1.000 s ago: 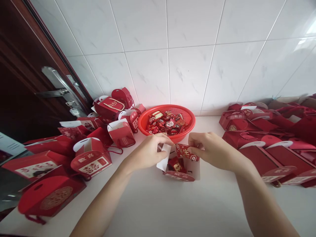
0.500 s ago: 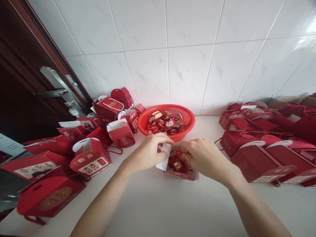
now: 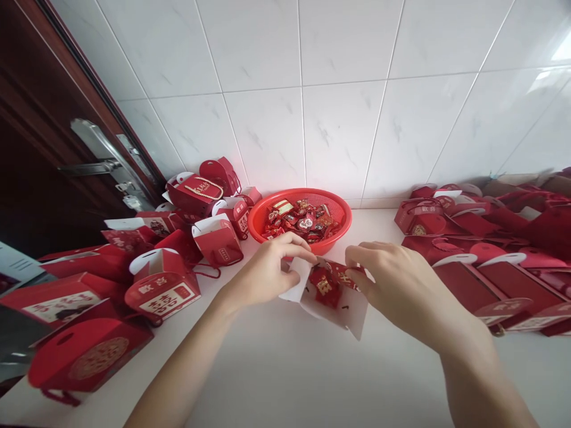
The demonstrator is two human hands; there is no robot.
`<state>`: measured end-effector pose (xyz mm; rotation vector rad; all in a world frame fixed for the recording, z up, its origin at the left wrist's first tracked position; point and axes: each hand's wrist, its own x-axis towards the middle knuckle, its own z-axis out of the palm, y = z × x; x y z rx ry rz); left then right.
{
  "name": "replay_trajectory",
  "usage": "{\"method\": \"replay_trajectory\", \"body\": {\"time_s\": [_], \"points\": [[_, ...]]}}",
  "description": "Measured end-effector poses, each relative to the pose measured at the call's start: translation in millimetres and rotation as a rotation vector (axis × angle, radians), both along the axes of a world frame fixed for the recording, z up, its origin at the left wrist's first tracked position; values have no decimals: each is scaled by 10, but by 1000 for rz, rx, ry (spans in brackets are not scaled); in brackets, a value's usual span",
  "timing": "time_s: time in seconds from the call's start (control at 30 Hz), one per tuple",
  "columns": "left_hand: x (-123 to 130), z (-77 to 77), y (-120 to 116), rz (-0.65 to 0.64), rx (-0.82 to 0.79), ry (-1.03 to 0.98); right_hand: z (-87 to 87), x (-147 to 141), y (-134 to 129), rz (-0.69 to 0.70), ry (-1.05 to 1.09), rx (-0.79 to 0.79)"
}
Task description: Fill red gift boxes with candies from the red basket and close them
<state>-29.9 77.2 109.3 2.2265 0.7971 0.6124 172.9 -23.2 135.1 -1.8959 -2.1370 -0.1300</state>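
Observation:
An open paper box (image 3: 336,314) with a white inside sits on the table between my hands, its near flap folded outward. Red wrapped sweets (image 3: 325,284) with gold print lie in it. My left hand (image 3: 276,264) is closed on the box's left and far edge. On the other side, my right hand (image 3: 379,267) pinches at the box's right part, near a red packet; its fingertips partly hide what they hold. Just behind stands a red plastic basket (image 3: 341,211) with several wrapped sweets in it.
Several red gift boxes (image 3: 165,297) with cord handles crowd the left side. More red boxes (image 3: 464,285) stand in rows at the right. A tiled wall (image 3: 343,137) rises behind the white table (image 3: 285,374), and a dark door (image 3: 40,137) with a metal handle is at the left.
The box's near flap has opened out toward me, showing its white inside. My right hand has moved a little right; my left hand has barely moved.

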Motion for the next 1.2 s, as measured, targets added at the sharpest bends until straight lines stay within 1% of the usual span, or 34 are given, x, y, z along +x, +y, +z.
{"method": "replay_trajectory", "body": {"time_s": [0.07,0.13,0.2,0.3,0.43,0.53,0.63,0.7,0.77,0.87,0.93,1.03,1.13,1.2], "points": [[1,-30,34,11,-28,64,2,-20,30,-44,-42,-41],[0,-41,40,-21,-82,122,6,-34,46,-39,-79,-69],[-5,-31,25,-48,-122,124,11,-39,48,-16,-85,-64],[-2,-24,18,2,-69,121,-5,-35,80,-10,-65,-61],[39,-79,74,78,14,219,-91,-37,225,-5,-76,-73],[46,-69,49,79,59,268,-137,-46,267,36,-89,-8],[-7,39,-120,-18,100,288,-102,-51,138,172,-70,131],[-56,124,-274,-60,166,252,-42,-50,3,308,-21,264],[-89,178,-402,-4,254,196,20,-44,-104,365,26,368],[-90,186,-503,36,360,137,83,-30,-162,358,42,407],[-71,173,-532,55,423,88,102,-16,-155,369,64,408],[-34,162,-553,107,519,-23,108,21,-121,361,87,468],[23,130,-508,133,557,-60,82,76,-56,347,77,450],[77,71,-427,133,567,-72,43,113,14,325,60,425]]}}
